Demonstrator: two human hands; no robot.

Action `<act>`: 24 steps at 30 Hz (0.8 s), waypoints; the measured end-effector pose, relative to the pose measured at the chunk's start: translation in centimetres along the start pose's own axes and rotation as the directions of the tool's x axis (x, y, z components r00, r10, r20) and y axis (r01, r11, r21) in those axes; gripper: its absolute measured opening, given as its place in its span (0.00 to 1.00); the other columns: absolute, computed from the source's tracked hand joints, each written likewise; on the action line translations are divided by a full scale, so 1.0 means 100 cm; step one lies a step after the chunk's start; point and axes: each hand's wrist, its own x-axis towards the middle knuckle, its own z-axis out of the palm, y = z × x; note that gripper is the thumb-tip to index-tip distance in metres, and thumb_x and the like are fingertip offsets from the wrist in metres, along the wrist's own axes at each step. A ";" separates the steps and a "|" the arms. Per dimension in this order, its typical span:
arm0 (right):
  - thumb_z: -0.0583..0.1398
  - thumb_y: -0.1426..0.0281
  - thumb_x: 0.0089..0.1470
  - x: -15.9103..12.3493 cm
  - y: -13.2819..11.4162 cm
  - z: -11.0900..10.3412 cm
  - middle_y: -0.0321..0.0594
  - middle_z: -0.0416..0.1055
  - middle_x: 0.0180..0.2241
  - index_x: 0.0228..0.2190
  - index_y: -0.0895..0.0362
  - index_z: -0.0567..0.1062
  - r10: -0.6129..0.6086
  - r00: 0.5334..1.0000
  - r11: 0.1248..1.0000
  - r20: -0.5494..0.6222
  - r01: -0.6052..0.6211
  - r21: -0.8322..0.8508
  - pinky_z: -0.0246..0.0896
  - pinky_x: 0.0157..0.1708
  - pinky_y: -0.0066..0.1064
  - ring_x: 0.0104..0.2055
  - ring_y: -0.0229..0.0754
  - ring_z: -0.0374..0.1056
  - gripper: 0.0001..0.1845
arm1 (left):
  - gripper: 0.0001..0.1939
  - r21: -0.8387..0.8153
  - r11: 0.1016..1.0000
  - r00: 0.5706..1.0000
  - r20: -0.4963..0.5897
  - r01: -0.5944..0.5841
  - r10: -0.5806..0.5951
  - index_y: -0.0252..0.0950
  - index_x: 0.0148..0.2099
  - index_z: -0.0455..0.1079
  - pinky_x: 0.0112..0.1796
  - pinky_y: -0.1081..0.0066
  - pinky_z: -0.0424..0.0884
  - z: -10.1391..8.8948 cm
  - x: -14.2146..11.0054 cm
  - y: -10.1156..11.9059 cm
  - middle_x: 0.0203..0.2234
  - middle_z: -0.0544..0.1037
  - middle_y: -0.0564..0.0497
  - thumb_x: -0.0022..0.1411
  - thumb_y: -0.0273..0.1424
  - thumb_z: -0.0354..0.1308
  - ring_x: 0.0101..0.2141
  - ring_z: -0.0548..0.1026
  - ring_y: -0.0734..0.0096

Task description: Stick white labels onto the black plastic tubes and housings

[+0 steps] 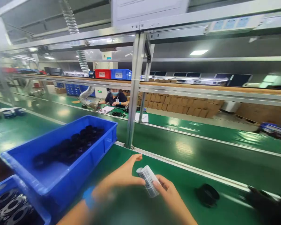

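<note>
Both of my hands meet low in the middle of the view over the green bench top [131,206]. My right hand [167,190] pinches a small white roll of printed labels [148,179]. My left hand [125,175] touches the roll's upper end with thumb and fingers, its forefinger stretched out; a blue band sits on that wrist. A black round part [207,194] lies on the bench to the right of my hands.
A large blue bin [61,184] of black round parts stands at the left, a second blue bin [4,190] at the bottom left corner. A metal post [134,93] rises behind my hands. Beyond the green conveyor belt [201,153] a person sits working.
</note>
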 end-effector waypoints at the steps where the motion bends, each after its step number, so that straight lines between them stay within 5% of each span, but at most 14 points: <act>1: 0.60 0.48 0.58 -0.007 0.001 -0.003 0.42 0.75 0.35 0.41 0.57 0.78 0.009 1.000 0.999 -0.022 -0.008 0.037 0.63 0.35 0.33 0.35 0.48 0.70 0.25 | 0.47 -0.162 0.987 1.000 0.024 -0.013 0.017 0.39 0.65 0.58 0.59 0.56 0.58 0.012 0.011 -0.014 0.58 0.68 0.40 0.45 0.35 0.73 0.59 0.64 0.51; 5: 0.66 0.49 0.52 -0.023 0.022 -0.011 0.45 0.76 0.39 0.44 0.57 0.75 0.013 0.973 0.981 -0.228 0.032 0.190 0.65 0.40 0.36 0.40 0.51 0.71 0.27 | 0.24 -0.379 0.925 1.000 0.006 0.014 -0.013 0.33 0.47 0.72 0.47 0.60 0.68 0.057 0.034 -0.052 0.39 0.78 0.43 0.51 0.39 0.69 0.44 0.75 0.55; 9: 0.69 0.51 0.49 -0.022 0.047 -0.012 0.47 0.76 0.43 0.53 0.54 0.66 0.005 0.951 0.965 -0.309 0.077 0.251 0.66 0.44 0.40 0.44 0.53 0.72 0.36 | 0.36 -0.556 0.831 0.992 -0.093 0.016 -0.081 0.35 0.60 0.58 0.40 0.64 0.71 0.082 0.034 -0.070 0.41 0.78 0.41 0.54 0.45 0.66 0.40 0.77 0.57; 13: 0.64 0.61 0.56 -0.023 0.055 0.002 0.39 0.75 0.32 0.53 0.55 0.69 -0.039 0.911 0.999 -0.412 0.044 0.003 0.66 0.40 0.35 0.36 0.47 0.71 0.25 | 0.47 -0.633 0.774 0.981 -0.157 -0.009 -0.117 0.37 0.67 0.49 0.39 0.66 0.72 0.091 0.026 -0.074 0.37 0.79 0.44 0.52 0.45 0.68 0.36 0.78 0.60; 17: 0.60 0.68 0.58 -0.032 0.045 0.013 0.31 0.74 0.29 0.57 0.51 0.67 -0.280 0.844 0.898 -0.456 0.063 -0.435 0.67 0.38 0.28 0.32 0.40 0.71 0.24 | 0.41 -0.463 0.879 0.946 -0.219 0.115 -0.239 0.37 0.62 0.61 0.41 0.64 0.73 0.093 0.014 -0.074 0.41 0.80 0.43 0.51 0.48 0.67 0.38 0.78 0.58; 20: 0.56 0.63 0.63 -0.047 0.038 -0.026 0.33 0.76 0.34 0.55 0.49 0.68 -0.489 0.688 0.639 -0.536 -0.136 -0.757 0.66 0.43 0.28 0.37 0.40 0.71 0.19 | 0.38 -0.350 0.917 0.911 -0.285 0.193 -0.300 0.36 0.58 0.66 0.43 0.64 0.74 0.090 0.013 -0.080 0.45 0.79 0.43 0.51 0.53 0.64 0.43 0.78 0.54; 24: 0.45 0.62 0.69 -0.093 0.033 -0.149 0.53 0.72 0.44 0.53 0.64 0.68 -0.576 0.343 0.498 -0.742 -0.573 -0.652 0.60 0.49 0.41 0.46 0.51 0.67 0.23 | 0.38 -0.242 0.937 0.914 -0.261 0.251 -0.312 0.36 0.53 0.70 0.41 0.65 0.76 0.089 0.018 -0.090 0.44 0.79 0.44 0.47 0.56 0.64 0.44 0.78 0.51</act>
